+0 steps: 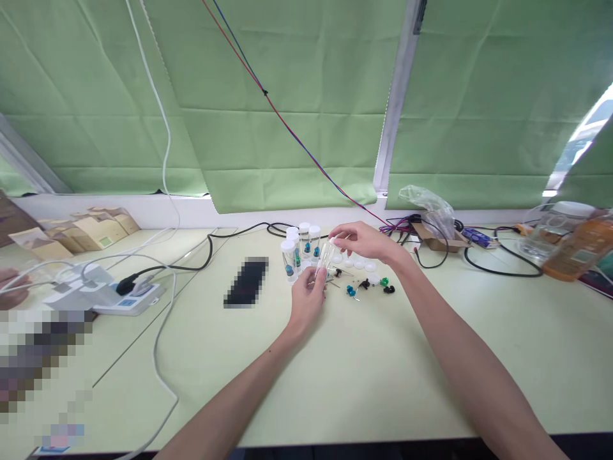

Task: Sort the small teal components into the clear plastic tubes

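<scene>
My left hand [309,295] is closed around a clear plastic vial [327,254], which leans to the right. My right hand [357,240] is at the vial's upper end with its fingertips drawn together; what they pinch, if anything, is too small to make out. Just behind my left hand stand several clear vials with white caps [289,260], with small blue and green pieces inside. Loose white caps [359,264] lie under my right hand. In front of them are small pieces with thin metal pins: blue [352,291], black [389,289] and green [384,281].
A blurred dark flat object [246,282] lies left of the vials. A white power strip [129,301] with cables is at the left, near another person's hand [13,287]. Cardboard boxes [96,229] stand behind it. At the right are an open carton [443,239], cables and bottles [577,249].
</scene>
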{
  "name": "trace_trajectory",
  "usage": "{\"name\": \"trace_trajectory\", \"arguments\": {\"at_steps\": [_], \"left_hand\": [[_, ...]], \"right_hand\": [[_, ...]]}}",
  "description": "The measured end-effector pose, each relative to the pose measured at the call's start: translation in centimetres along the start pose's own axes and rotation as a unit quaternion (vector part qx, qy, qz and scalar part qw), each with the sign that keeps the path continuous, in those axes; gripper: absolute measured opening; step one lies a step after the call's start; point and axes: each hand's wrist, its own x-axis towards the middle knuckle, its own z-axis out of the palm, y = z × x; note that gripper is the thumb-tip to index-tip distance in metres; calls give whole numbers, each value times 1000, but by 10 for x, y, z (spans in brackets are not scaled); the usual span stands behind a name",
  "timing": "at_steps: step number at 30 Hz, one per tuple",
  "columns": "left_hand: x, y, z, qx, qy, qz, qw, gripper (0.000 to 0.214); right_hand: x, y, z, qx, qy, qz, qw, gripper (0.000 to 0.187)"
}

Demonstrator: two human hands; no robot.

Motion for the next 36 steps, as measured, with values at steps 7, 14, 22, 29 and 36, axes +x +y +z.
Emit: {"name": "trace_trajectory", "arguments": {"at_steps": [7,14,22,29,36], "left_hand": [[0,-3,1,8,-1,20,1000,35],[1,-2,1,3,-6,11,1000,35],[0,0,0,-1,-9,11,1000,35],[0,-2,0,8,-8,6,1000,37],[1,-3,0,4,-5,-2,1000,36]], "right_hand": [[1,1,2,8,-3,1,1000,22],[2,-1,4,10,-9,3,1000,25],[4,-1,7,-11,5,-26,1000,29],[4,4,11,17,-11,-21,1000,30],[8,10,16,25,-8,-48,999,33]]}}
